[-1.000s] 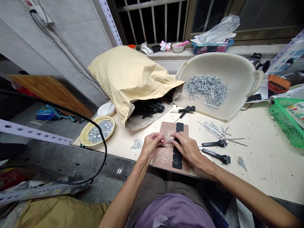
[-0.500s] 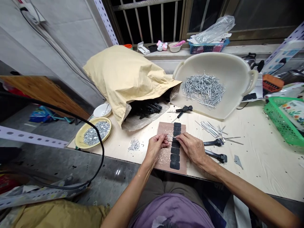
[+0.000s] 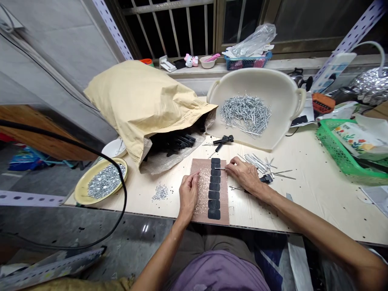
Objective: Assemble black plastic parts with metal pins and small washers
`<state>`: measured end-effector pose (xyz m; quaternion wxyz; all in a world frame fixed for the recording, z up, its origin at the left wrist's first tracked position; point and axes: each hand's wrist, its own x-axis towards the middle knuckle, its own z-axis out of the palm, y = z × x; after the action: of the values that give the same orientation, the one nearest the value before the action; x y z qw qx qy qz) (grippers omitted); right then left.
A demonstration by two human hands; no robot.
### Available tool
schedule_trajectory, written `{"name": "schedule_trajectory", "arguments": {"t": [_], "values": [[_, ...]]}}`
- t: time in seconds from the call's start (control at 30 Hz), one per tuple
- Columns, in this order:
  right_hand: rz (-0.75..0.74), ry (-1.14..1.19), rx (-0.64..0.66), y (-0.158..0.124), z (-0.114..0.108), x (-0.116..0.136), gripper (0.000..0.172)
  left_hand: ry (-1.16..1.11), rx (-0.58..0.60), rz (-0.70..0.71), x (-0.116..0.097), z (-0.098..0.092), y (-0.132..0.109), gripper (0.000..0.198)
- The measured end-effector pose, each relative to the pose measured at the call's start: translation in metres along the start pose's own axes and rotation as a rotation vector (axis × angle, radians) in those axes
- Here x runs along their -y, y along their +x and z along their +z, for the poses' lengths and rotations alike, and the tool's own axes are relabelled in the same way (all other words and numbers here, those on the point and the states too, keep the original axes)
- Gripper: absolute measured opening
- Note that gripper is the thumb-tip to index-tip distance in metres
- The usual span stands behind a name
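My right hand (image 3: pixel 244 173) pinches the end of a thin metal pin (image 3: pixel 220 168), which points left over a row of black rounded pads (image 3: pixel 214 186). The pads run down a brown board (image 3: pixel 222 206) sprinkled with pale specks. At the board's left edge is my left hand (image 3: pixel 189 192), its thumb and fingers pressed together; whatever is between them is too small to make out. Loose metal pins (image 3: pixel 256 161) lie beyond my right hand. A black-headed part (image 3: pixel 266 179) is partly hidden behind my right wrist.
A pale basin (image 3: pixel 257 139) of metal pins stands at the back. Left of it, a paper sack (image 3: pixel 145 97) spills black parts. A yellow dish (image 3: pixel 79 190) holds small metal pieces, with a little pile (image 3: pixel 160 192) nearby. A green basket (image 3: pixel 330 149) is at right.
My hands have moved apart: the left has drawn off the pads to the board's left edge, the right has shifted away with the pin. The camera view has turned slightly right.
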<state>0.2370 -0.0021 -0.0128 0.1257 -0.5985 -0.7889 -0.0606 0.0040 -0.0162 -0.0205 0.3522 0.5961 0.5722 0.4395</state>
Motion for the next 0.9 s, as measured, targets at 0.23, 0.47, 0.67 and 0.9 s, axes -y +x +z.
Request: {"name": "schedule_trajectory", "arguments": {"t": [0.23, 0.47, 0.67, 0.9], "values": [[-0.102, 0.117, 0.039, -0.009, 0.002, 0.001, 0.030, 0.062, 0.006, 0.011, 0.001, 0.002, 0.000, 0.031], [-0.145, 0.089, 0.088, -0.014, -0.004, 0.003, 0.028, 0.063, -0.013, 0.017, 0.001, 0.005, -0.001, 0.031], [-0.303, 0.196, 0.056, -0.023, 0.006, 0.020, 0.034, 0.064, -0.020, 0.004, 0.000, 0.005, 0.000, 0.032], [-0.137, 0.191, 0.071, -0.006, -0.005, 0.011, 0.034, 0.075, -0.023, 0.008, 0.000, 0.005, -0.001, 0.032]]}}
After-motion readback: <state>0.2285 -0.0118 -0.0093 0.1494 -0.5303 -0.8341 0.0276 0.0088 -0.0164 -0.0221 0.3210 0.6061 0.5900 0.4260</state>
